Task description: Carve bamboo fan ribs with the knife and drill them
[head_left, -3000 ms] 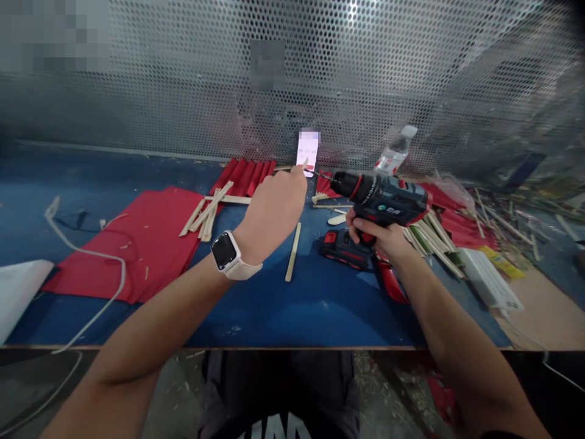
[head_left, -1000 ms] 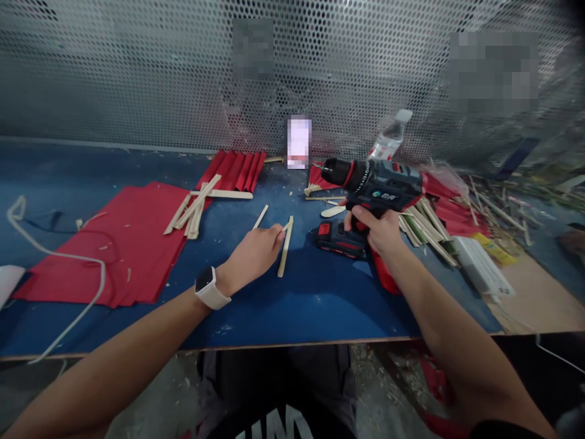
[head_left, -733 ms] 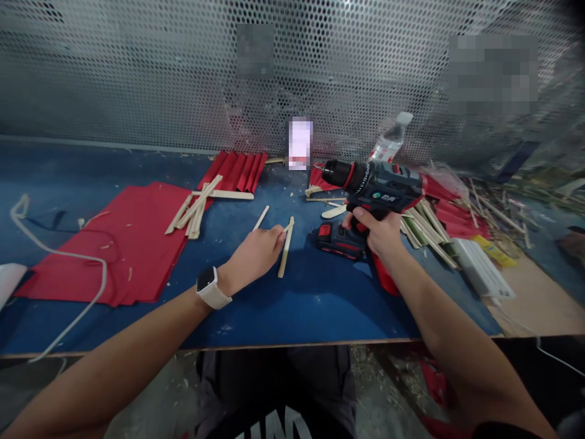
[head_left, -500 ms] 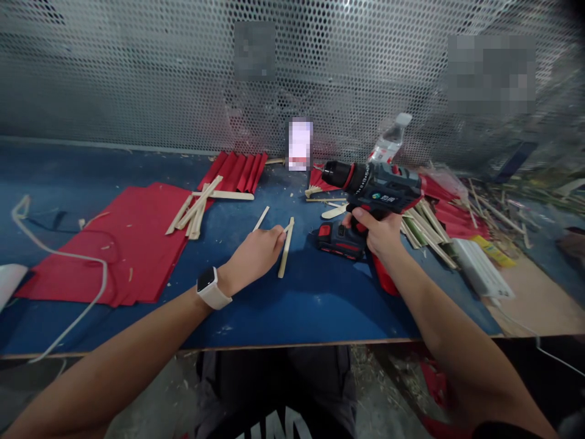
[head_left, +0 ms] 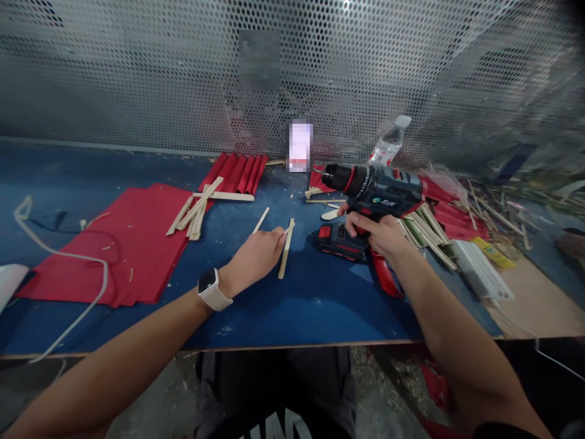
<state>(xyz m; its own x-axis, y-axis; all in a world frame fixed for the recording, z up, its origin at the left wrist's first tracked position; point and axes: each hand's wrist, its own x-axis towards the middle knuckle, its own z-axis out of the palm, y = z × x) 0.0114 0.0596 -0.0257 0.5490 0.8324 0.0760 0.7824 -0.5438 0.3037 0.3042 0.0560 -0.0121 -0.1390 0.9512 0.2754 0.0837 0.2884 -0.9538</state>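
My left hand, wearing a watch, is closed in a pinch on a thin pale bamboo strip. Just past its fingertips lies another strip, pointing toward the table's front edge; whether the two strips are joined is unclear. My right hand is wrapped round the handle of a dark cordless drill, its chuck pointing left. The drill's battery base appears to rest on the table. Red-handled pliers or cutters lie partly hidden beneath my right wrist.
Red sheets lie at left with crossed bamboo strips on their edge. Pleated red pieces sit behind. A phone and a bottle stand by the perforated metal wall. A power strip lies at right.
My right fingers have shifted on the drill handle, and the drill has moved very slightly. My left hand and its strip have stayed almost still.
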